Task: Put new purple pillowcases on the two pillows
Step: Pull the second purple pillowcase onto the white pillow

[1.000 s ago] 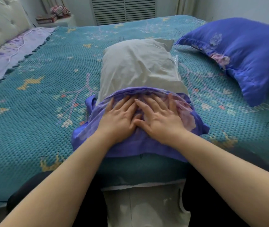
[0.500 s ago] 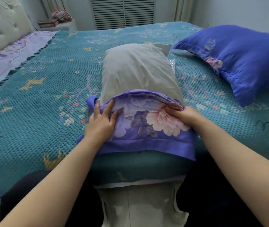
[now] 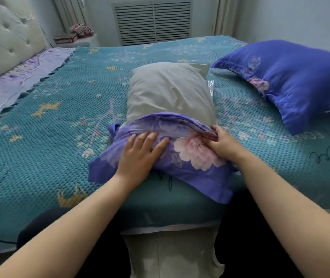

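**Pillowcase partway onto the bare pillow**

The left hand lies flat on the pillowcase, fingers straight and spread, pressing the purple cloth down over the near end of the pillow. The right hand sits just to the right of it, fingers curled, pinching the bunched open edge of the pillowcase at the pillow's right side. Between the two hands a large pink flower print shows on the cloth.

The pillow is grey-white and lies lengthwise, running straight away from the hands; only its near end is inside the pillowcase, and most of it is uncovered beyond the fingertips. The gathered rim of the pillowcase arches over the pillow just ahead of both hands. The closed end of the pillowcase trails back toward the wrists and drapes past the bed's near edge below the right forearm (a loose purple corner also sticks out left of the left hand).

Well to the right of the right hand and farther off, a second pillow lies fully covered in purple floral cloth. Everything rests on a bed with a teal knitted spread. Far to the left of the left hand are a tufted headboard and a strip of lilac sheet. Straight ahead, beyond the bed, a slatted vent is set in the wall.
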`<state>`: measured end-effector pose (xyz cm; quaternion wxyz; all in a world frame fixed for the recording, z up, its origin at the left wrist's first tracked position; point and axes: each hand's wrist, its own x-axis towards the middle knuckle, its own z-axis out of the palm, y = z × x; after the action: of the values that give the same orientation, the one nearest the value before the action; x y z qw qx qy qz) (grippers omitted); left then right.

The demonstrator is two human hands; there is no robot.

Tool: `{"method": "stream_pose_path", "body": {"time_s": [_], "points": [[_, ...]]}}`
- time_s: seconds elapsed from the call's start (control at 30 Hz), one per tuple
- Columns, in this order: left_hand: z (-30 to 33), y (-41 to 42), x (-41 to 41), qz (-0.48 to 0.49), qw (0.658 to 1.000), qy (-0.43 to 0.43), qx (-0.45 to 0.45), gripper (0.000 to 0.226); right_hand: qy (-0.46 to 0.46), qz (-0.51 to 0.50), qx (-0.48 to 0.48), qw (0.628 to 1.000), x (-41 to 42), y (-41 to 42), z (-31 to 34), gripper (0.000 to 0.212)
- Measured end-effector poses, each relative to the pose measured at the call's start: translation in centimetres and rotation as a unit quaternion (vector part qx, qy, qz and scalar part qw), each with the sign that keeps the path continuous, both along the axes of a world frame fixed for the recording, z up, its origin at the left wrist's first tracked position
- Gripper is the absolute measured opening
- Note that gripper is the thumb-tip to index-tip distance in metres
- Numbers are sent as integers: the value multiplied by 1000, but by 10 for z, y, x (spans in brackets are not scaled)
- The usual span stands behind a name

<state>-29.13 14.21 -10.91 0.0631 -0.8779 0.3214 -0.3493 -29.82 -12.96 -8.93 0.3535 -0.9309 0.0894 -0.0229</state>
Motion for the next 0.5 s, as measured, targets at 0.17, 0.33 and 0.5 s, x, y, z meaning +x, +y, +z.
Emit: {"method": "stream_pose_path", "body": {"time_s": [0.17, 0.33, 0.5], "points": [[20, 68, 50, 216, 967, 103, -89, 43, -24, 81, 157, 984, -4, 68, -15, 56], [11, 89, 65, 257, 753, 310, -521, 67, 2, 62, 204, 977, 20, 95, -14, 47], [-3, 13, 20, 226, 372, 302, -848, 67, -38, -204, 198, 958, 78, 64, 6, 78]]}}
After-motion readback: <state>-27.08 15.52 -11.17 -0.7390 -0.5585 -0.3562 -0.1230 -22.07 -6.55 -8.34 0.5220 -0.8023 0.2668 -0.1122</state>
